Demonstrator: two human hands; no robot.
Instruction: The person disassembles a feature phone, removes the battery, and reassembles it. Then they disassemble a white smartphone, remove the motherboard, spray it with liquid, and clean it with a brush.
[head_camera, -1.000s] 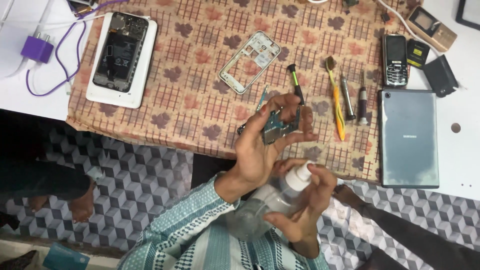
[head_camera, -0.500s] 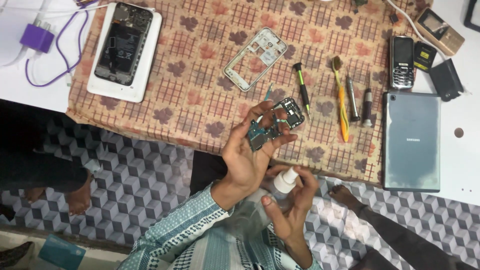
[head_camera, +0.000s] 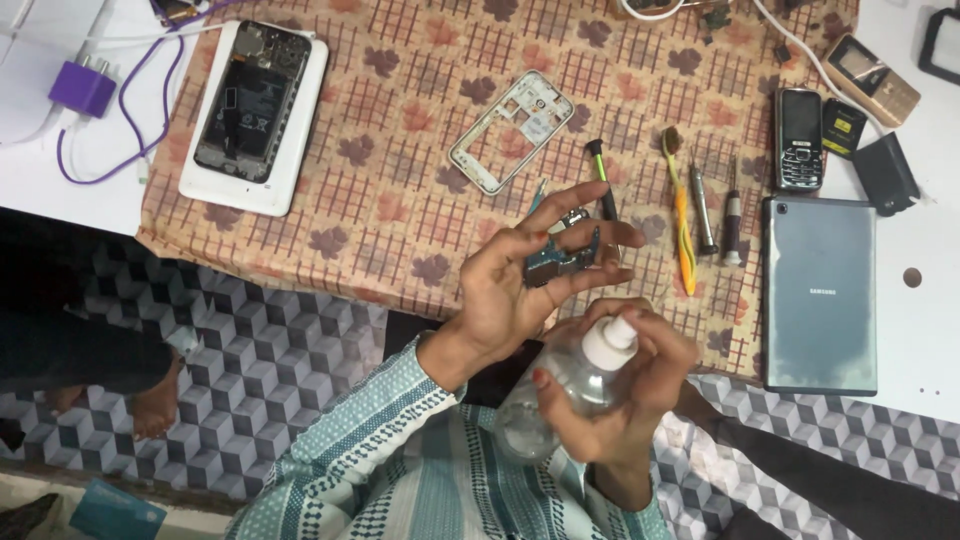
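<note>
Brown checked cloth with leaf print (head_camera: 420, 130) over the table, grey slab tablet (head_camera: 818, 295) at its right edge, clear plastic pump bottle (head_camera: 560, 385) gripped in the right hand (head_camera: 630, 385), small dark circuit board (head_camera: 560, 262) pinched in the left hand (head_camera: 520, 285) just above the pump

I see my left hand (head_camera: 520, 285) raised palm-up above the right hand, just past the patterned cloth's (head_camera: 400, 200) near edge, fingers spread and lightly curled, pinching a small piece between thumb and fingertips. My left forearm, in a striped sleeve, runs back toward my body, off the cloth. My right hand (head_camera: 625, 385) sits nearer me than that edge, fingers wrapped closed, forefinger arched on top.
</note>
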